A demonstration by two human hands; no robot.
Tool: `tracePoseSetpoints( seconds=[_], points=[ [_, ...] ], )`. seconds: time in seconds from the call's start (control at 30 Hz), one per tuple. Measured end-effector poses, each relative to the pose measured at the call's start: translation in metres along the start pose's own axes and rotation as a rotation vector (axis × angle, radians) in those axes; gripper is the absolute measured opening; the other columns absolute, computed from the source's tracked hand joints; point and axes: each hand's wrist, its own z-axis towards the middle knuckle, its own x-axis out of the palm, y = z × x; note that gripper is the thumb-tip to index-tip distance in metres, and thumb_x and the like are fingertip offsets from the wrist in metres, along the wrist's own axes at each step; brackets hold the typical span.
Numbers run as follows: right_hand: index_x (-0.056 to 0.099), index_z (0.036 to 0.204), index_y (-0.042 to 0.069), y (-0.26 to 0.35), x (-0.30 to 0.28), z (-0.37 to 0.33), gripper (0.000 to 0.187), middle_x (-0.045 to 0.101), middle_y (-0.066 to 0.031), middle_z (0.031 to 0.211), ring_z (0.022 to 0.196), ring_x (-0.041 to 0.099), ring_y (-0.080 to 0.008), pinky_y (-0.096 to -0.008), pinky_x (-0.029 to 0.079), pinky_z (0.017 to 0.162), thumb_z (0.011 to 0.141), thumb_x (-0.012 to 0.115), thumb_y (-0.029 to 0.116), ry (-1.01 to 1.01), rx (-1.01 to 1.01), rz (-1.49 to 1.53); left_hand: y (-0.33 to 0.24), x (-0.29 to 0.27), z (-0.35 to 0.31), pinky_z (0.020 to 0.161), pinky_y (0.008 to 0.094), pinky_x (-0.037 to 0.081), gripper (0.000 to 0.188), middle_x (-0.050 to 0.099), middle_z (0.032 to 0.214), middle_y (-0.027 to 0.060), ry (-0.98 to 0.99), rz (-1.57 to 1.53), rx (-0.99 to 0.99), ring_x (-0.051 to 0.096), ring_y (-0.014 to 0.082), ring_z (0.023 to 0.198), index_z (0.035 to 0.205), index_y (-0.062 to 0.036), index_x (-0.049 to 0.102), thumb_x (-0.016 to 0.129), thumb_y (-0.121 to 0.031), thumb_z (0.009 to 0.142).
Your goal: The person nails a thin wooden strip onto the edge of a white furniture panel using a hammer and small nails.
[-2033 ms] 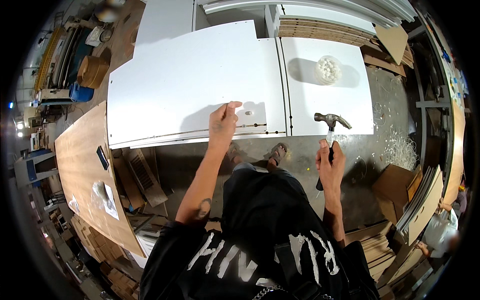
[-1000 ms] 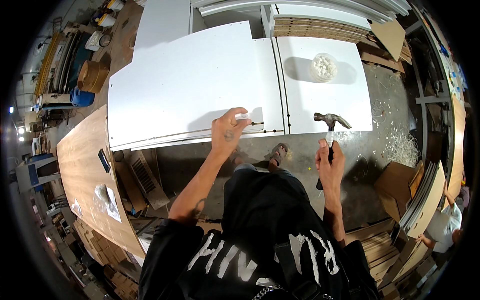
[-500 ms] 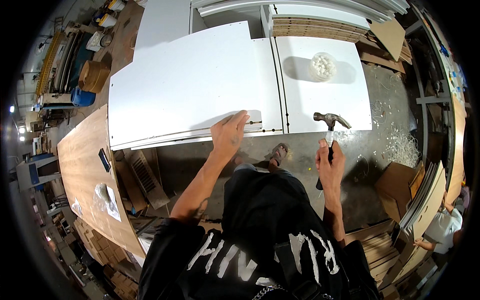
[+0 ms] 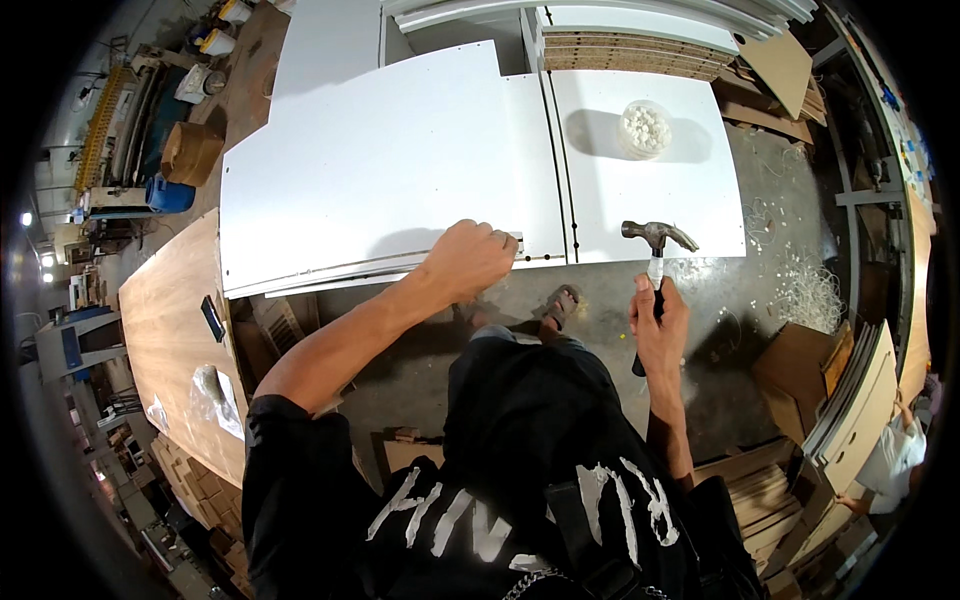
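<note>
My right hand grips a claw hammer by its handle, its head up near the front edge of the white boards. Over the front edge of a large white panel, my left hand has its fingers curled and pressed together beside dark holes in the edge. Whatever they may pinch is hidden. A clear round tub full of small white pieces stands on the smaller white panel to the right. A dark seam with holes runs between the two panels.
Stacked boards lie beyond the panels. A plywood table at left bears a dark flat object and plastic bags. White strands litter the floor at right. Leaning boards stand near another person.
My left hand has moved slightly right along the panel's edge, its forearm swung outward and its fingers more curled. The hammer stays in my right hand, nearly still.
</note>
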Motion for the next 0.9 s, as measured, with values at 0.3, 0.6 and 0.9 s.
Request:
tracePoseSetpoints(
  seconds=[0.3,0.6,0.9],
  points=[
    [0.051,0.078,0.002,-0.008,-0.004,-0.002,0.038,0.049,-0.0006,0.055,0.048,0.045,-0.0077,-0.0266,0.035,0.045,0.098,0.055,0.034,-0.078,0.000,0.010,0.004,0.046,-0.010,0.062,0.0342,0.054,0.019,0.071,0.087,0.0089,-0.529,-0.265,-0.086,0.067,0.0254,0.070,0.099,-0.0052,0.068,0.067,-0.014,0.083],
    [0.051,0.077,0.003,-0.006,-0.001,0.000,0.038,0.050,-0.0005,0.056,0.049,0.045,-0.0075,-0.0272,0.035,0.046,0.098,0.056,0.033,-0.053,0.022,0.028,-0.004,0.068,-0.011,0.061,0.0299,0.055,0.016,0.073,0.092,0.0098,-0.714,-0.510,-0.243,0.070,0.0231,0.071,0.098,-0.0043,0.071,0.068,-0.015,0.087],
    [0.050,0.075,0.003,-0.004,0.002,0.002,0.039,0.050,-0.0005,0.056,0.050,0.045,-0.0079,-0.0272,0.035,0.047,0.098,0.056,0.034,-0.026,0.005,-0.015,-0.010,0.064,-0.007,0.058,0.0298,0.052,0.013,0.071,0.079,0.0091,-0.746,-0.595,-0.356,0.067,0.0229,0.063,0.091,-0.0030,0.068,0.071,-0.015,0.085]
  ],
)
